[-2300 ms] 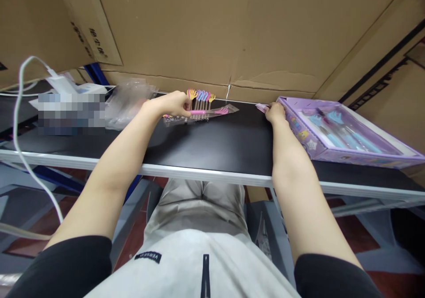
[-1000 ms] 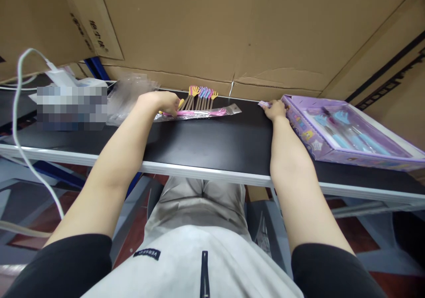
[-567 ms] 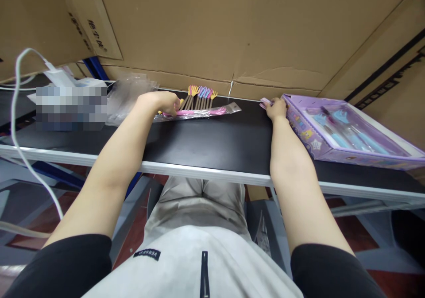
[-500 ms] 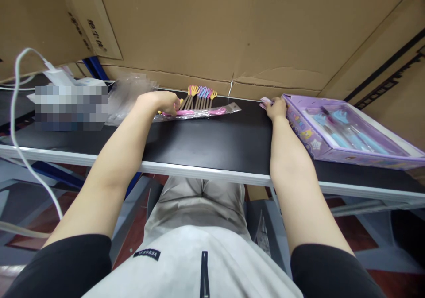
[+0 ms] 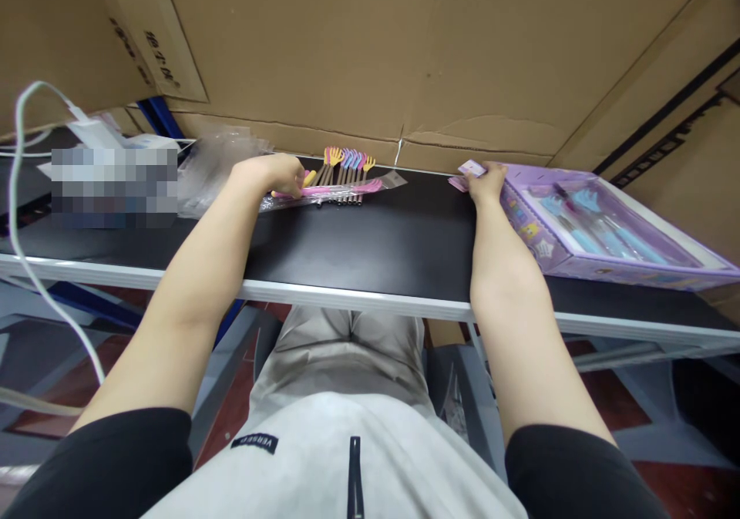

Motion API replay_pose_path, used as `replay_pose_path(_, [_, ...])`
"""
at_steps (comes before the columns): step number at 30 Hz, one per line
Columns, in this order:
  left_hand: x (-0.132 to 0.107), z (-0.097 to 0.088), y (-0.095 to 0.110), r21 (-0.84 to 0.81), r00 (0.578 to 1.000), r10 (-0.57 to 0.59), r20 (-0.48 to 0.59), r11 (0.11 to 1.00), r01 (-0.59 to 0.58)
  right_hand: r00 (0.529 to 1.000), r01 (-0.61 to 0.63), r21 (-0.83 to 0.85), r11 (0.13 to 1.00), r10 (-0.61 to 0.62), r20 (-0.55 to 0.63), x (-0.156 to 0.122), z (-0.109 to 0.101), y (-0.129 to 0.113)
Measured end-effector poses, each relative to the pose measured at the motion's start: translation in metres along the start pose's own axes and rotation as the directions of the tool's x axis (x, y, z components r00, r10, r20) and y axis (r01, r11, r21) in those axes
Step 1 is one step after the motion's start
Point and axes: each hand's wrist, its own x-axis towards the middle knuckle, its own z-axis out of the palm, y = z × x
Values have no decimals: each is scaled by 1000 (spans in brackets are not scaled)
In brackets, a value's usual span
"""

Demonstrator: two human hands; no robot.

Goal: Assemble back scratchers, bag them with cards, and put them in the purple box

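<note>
My left hand (image 5: 280,174) is closed on a pink back scratcher (image 5: 373,187) in a clear plastic sleeve (image 5: 394,180). The sleeve lies across the metal rods of several loose back scratchers (image 5: 350,160) with yellow, pink, blue and purple claw ends. At the right, my right hand (image 5: 486,183) pinches a small printed card (image 5: 472,168), tilted up above a little pile of pink cards (image 5: 459,184) on the table. Its fingertips are partly hidden. Close beside that hand stands an open purple box (image 5: 535,230) with blue back scratchers (image 5: 586,199) in plastic inside.
Clear plastic bags (image 5: 216,168) lie in a heap left of my left hand. Farther left are a blurred-out object (image 5: 114,187) and a white cable (image 5: 23,195). A cardboard wall (image 5: 347,48) rises behind the black table (image 5: 358,241), which has a pale metal front edge.
My right hand has lifted a card off the pile, and its face now shows. My left hand stays on the sleeved back scratcher. The view has shifted slightly.
</note>
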Motion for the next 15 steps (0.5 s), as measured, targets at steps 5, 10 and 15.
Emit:
replay_pose_path(5, [-4,-3,5,72,999,-16,36,997,14,999,28,29,999,-27,-26,4,5,9])
replay_pose_path(10, [-2,-2,4,74,999,-8,48,997,4,999,27,16,1000,-27,-38,1,7,8])
replay_pose_path(15, [7,4,-3,37,999,30,-19,999,-29,998,50,25,998,-50,33,-3,2,6])
